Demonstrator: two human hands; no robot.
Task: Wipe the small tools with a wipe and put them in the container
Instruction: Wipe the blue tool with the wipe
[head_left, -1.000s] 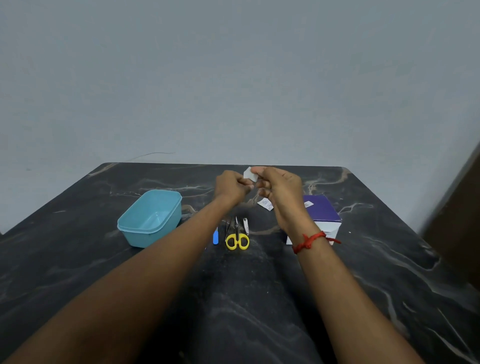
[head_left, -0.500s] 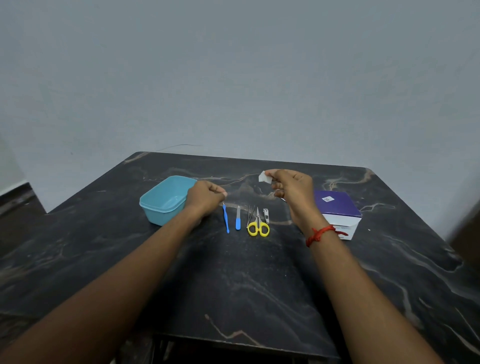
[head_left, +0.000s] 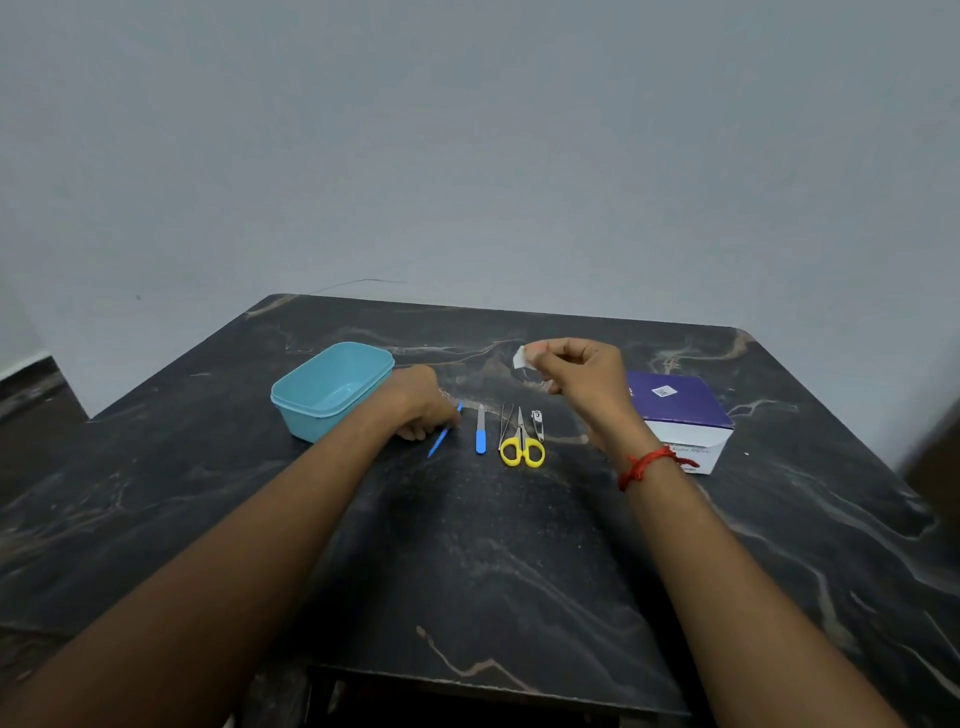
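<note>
Left hand (head_left: 422, 402): pick (head_left: 440, 442); right hand (head_left: 582, 375): wipe (head_left: 519, 358)

I have a single view, from a wide-angle camera worn on the person's head. It faces forward and tilts down across the dark marbled table (head_left: 467, 571), whose near edge lies at the bottom of the frame. The grey wall (head_left: 467, 130) fills the upper half. Both forearms run in from the lower corners, and the left hand (head_left: 421, 402) and right hand (head_left: 582, 374) sit mid-frame, at arm's length.

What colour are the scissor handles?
Yellow handles on the scissors, clearest in the head view.
</note>
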